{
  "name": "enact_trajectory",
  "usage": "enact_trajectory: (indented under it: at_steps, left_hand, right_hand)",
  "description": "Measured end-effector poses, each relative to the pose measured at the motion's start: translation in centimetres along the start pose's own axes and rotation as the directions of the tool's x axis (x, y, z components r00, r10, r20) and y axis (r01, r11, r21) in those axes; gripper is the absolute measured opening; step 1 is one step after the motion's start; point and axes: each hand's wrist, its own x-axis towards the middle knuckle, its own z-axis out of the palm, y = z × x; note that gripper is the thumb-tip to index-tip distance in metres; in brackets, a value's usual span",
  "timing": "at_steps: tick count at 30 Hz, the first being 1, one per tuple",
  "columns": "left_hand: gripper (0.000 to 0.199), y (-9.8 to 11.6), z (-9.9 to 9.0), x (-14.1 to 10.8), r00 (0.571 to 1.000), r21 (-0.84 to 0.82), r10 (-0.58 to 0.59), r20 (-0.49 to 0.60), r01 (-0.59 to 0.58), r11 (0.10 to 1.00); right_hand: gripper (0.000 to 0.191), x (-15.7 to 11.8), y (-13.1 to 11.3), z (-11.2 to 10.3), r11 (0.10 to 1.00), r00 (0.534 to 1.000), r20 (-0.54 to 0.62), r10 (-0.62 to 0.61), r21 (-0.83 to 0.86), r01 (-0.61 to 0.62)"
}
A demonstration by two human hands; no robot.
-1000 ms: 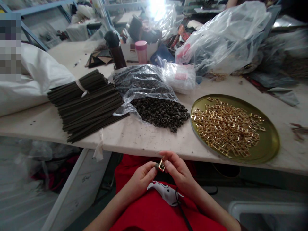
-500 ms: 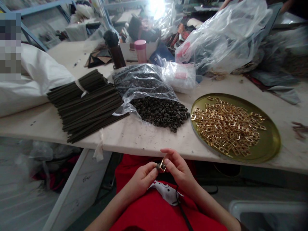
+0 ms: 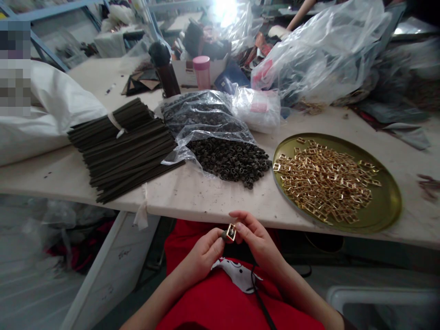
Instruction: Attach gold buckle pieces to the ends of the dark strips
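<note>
In front of my red clothing, over the lap, my left hand (image 3: 206,252) pinches a small dark piece, its thumb pressed to the fingers. A gold buckle (image 3: 231,233) sits at the tip of that dark piece, its rectangular frame facing up. My right hand (image 3: 256,236) has thumb and fingertip closed on the buckle's right edge, with another finger stretched out above. Most of the dark piece is hidden by the left fingers. Beyond the table edge lie a heap of dark small loops (image 3: 233,162) and a round gold tray (image 3: 387,201) holding many gold buckles (image 3: 323,183).
Bundled dark strips (image 3: 123,151) lie on the left of the table (image 3: 178,201). A clear plastic bag (image 3: 206,114) covers more loops. Behind stand a dark bottle (image 3: 165,71), a pink-lidded jar (image 3: 202,73) and a large plastic bag (image 3: 319,55). Another person's arm (image 3: 302,13) reaches in at the back.
The buckle has turned so its open frame faces me more, and my right fingers have shifted slightly at its edge. The other person's arm has come further into view at the back.
</note>
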Motion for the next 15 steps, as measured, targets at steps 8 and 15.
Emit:
enact_trajectory:
  at_steps: [8,15]
  left_hand:
    - [0.039,-0.44,0.22,0.16,0.993,-0.180,-0.112,-0.024,0.106,0.978]
    - [0.037,-0.46,0.43,0.33,0.992,-0.241,-0.117,-0.052,0.101,0.965]
  right_hand:
    - [0.030,0.14,0.01,0.08,1.000,1.000,0.017,-0.012,-0.002,0.012]
    - [0.027,-0.13,-0.01,0.11,0.997,0.999,0.053,-0.006,-0.082,0.011]
